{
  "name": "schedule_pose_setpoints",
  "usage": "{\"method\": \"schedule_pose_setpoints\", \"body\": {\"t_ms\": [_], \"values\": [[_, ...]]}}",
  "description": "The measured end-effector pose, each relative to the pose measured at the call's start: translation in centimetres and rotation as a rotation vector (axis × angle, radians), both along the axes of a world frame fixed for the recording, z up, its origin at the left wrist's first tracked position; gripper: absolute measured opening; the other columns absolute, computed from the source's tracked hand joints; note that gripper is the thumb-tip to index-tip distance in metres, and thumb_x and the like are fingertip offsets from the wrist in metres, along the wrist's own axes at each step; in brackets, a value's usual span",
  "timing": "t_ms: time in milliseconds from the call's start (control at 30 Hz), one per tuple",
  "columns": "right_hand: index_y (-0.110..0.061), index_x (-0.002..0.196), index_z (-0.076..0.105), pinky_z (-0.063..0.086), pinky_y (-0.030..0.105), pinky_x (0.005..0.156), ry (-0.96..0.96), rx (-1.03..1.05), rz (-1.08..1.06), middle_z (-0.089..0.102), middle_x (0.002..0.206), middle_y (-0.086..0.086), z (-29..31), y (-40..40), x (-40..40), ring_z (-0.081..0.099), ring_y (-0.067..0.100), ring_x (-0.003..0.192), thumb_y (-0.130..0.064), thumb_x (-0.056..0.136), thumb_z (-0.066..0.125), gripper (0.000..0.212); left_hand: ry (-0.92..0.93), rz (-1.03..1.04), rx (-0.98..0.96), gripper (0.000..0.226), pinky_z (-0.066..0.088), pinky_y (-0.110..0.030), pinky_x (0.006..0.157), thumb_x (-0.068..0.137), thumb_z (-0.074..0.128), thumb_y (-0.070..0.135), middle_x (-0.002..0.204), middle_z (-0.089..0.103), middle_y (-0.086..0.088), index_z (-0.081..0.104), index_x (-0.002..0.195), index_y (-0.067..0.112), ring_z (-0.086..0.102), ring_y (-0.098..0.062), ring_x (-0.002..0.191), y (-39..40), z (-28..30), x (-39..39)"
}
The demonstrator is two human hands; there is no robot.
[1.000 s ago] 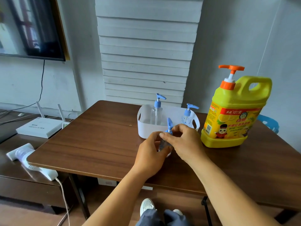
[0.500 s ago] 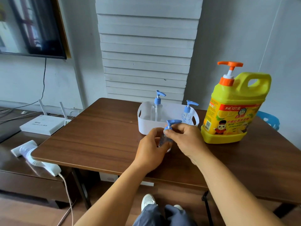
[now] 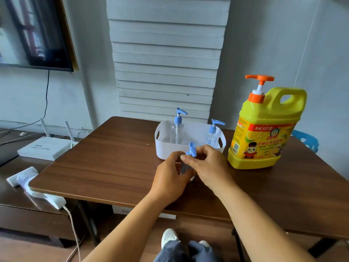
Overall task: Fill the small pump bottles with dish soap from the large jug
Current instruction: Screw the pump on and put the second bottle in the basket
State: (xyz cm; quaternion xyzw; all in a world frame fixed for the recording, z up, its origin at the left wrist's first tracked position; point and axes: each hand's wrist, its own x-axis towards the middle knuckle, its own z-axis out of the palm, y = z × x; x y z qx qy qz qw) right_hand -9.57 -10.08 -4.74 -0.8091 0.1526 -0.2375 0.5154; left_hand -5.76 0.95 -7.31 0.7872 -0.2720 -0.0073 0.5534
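Observation:
A small clear pump bottle [image 3: 186, 170] stands on the brown table [image 3: 113, 163] in front of me. My left hand [image 3: 170, 174] grips its body from the left. My right hand [image 3: 207, 165] pinches its blue pump head [image 3: 191, 149] at the collar; the spout points away from me. Behind, a white basket [image 3: 166, 148] holds two more clear pump bottles, one at the left [image 3: 177, 129] and one at the right [image 3: 213, 135]. The large yellow soap jug [image 3: 264, 129] with an orange pump stands to the right of the basket.
A white router [image 3: 44, 148] and a white power strip [image 3: 37, 191] lie on the low dark cabinet left of the table. A blue chair [image 3: 306, 140] shows behind the jug. A screen hangs on the wall at upper left. My shoes are below the table edge.
The blue pump head has turned between my right fingers; its spout pointed right half a second ago and now points away. Both hands stay on the bottle.

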Motion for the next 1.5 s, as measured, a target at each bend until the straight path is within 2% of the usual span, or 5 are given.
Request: {"method": "schedule_pose_setpoints", "body": {"t_ms": [333,600,967,1200,1500], "values": [[-0.022,0.079,0.064,0.054,0.034,0.077,-0.197,0.086,0.061,0.069,0.080,-0.002,3.5,-1.4,0.5,0.067,0.017,0.082,-0.029,0.074,0.073,0.012,-0.147,0.019,-0.055,0.027,0.051,-0.015,0.071,0.077,0.069,0.029,0.083,0.064,0.013,0.056,0.101,0.028,0.061,0.000,0.081,-1.1,4.7,-0.3],[-0.022,0.110,0.061,0.046,0.031,0.093,-0.339,0.213,0.093,0.065,0.112,0.001,6.1,-3.7,3.8,0.059,0.013,0.105,-0.033,0.084,0.057,0.029,-0.265,0.116,-0.021,0.033,0.037,-0.005,0.061,0.082,0.064,0.027,0.089,0.057,0.013,0.051,0.111,0.021,0.054,-0.005,0.078,-4.5,9.2,3.1],[-0.019,0.141,0.024,0.026,0.040,0.108,0.501,-0.813,-0.208,0.023,0.149,0.012,4.8,-7.2,7.2,0.019,0.035,0.134,-0.013,0.086,0.050,0.061,-0.179,0.112,0.543,0.032,0.040,-0.029,0.070,0.084,0.059,0.029,0.103,0.062,-0.008,0.052,0.110,0.013,0.058,-0.028,0.095,-7.2,6.3,7.4],[-0.016,0.122,0.054,0.038,0.025,0.076,0.259,-0.695,-0.232,0.044,0.132,0.009,5.1,-6.6,7.0,0.052,0.028,0.109,0.007,0.085,0.048,0.044,-0.154,0.060,0.680,0.024,0.043,-0.029,0.076,0.090,0.048,0.025,0.103,0.060,-0.008,0.056,0.106,0.009,0.056,-0.025,0.089,-7.5,6.5,7.8],[-0.011,0.102,0.066,0.038,0.020,0.077,-0.285,-0.627,-0.282,0.057,0.112,0.009,7.3,-5.4,3.5,0.056,0.022,0.098,0.008,0.083,0.045,0.034,-0.165,0.032,0.562,0.016,0.039,-0.027,0.069,0.081,0.059,0.021,0.098,0.059,-0.006,0.054,0.092,0.011,0.056,-0.025,0.084,-6.8,7.9,6.4]]}}
